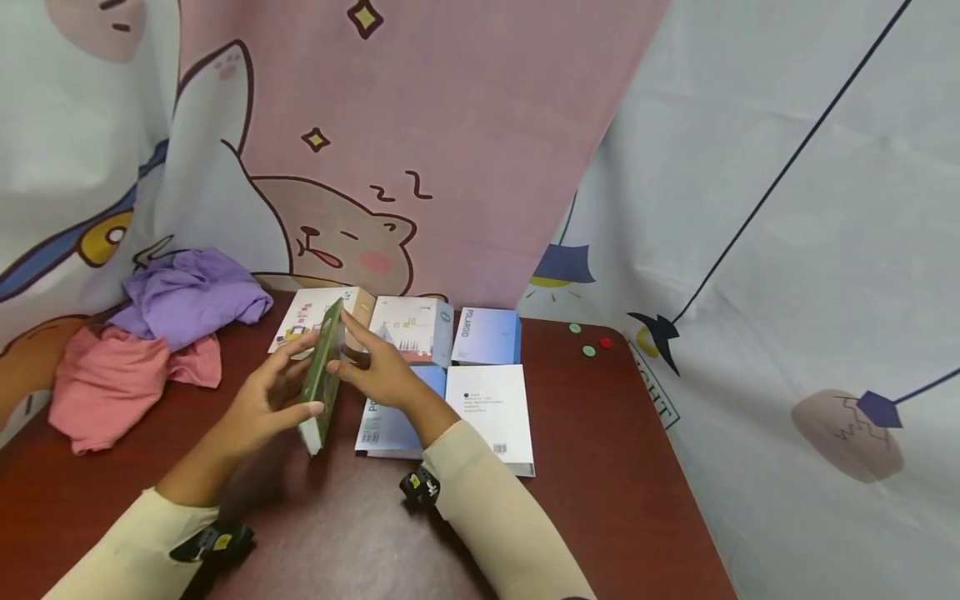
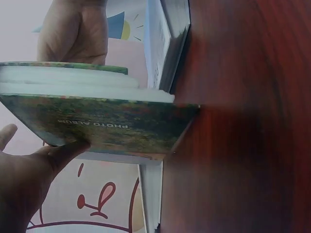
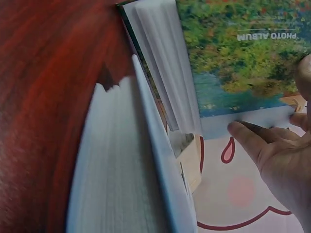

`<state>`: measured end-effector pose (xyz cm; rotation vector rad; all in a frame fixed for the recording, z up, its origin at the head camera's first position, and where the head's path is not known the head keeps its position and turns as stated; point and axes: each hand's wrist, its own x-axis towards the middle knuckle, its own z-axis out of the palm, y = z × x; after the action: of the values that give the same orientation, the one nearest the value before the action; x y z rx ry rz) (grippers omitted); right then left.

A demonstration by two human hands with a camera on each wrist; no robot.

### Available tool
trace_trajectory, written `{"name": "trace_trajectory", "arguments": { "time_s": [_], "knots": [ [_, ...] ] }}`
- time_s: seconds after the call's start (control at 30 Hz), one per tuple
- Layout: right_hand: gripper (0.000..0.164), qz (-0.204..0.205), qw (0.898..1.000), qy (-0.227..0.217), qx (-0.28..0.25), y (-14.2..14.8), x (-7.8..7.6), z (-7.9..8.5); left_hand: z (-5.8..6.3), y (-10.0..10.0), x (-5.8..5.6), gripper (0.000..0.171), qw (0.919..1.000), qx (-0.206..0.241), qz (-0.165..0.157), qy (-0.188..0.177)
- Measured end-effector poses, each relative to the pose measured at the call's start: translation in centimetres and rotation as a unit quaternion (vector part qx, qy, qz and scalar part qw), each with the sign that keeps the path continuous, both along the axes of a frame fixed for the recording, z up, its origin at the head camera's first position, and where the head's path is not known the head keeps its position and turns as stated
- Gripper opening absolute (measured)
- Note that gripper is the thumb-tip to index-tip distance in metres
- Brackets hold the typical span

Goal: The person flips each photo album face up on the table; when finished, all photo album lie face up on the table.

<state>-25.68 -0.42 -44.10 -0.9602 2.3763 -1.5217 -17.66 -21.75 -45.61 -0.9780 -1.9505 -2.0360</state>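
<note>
A green photo album [image 1: 324,379] with a landscape cover is tilted up on edge between both hands, over the left part of the table. My left hand [image 1: 255,408] grips its left side, with the thumb near the lower end. On the other side, my right hand [image 1: 386,371] holds it near the upper edge. "PHOTO ALBUM" is printed on the cover [image 3: 243,53], seen upside down in the right wrist view. White page edges [image 2: 73,82] show between the covers in the left wrist view. Part of the left fingers is hidden behind the album.
Beyond the hands, a white illustrated book [image 1: 408,325] and a blue "POLAROID" book [image 1: 486,337] lie in a row. Nearer are a white book [image 1: 491,412] and another blue one [image 1: 386,429]. Purple cloth [image 1: 191,292] and pink cloth [image 1: 112,383] are bunched at left.
</note>
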Motion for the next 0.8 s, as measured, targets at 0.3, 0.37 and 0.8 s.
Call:
{"name": "trace_trajectory", "arguments": {
  "time_s": [0.3,0.37,0.8],
  "knots": [
    [0.089,0.026,0.999,0.037,0.025,-1.0,0.7,-0.5,-0.3,-0.9,0.3,0.086,0.9979,0.065,-0.008,0.003],
    [0.090,0.023,0.997,0.051,0.054,-1.0,0.8,-0.8,-0.6,-1.1,0.4,0.087,0.9975,0.071,-0.005,0.001],
    [0.093,0.021,0.996,0.010,0.085,-1.6,1.6,-2.1,-1.8,-4.0,1.0,0.097,0.9965,0.046,-0.049,-0.049]
  ]
}}
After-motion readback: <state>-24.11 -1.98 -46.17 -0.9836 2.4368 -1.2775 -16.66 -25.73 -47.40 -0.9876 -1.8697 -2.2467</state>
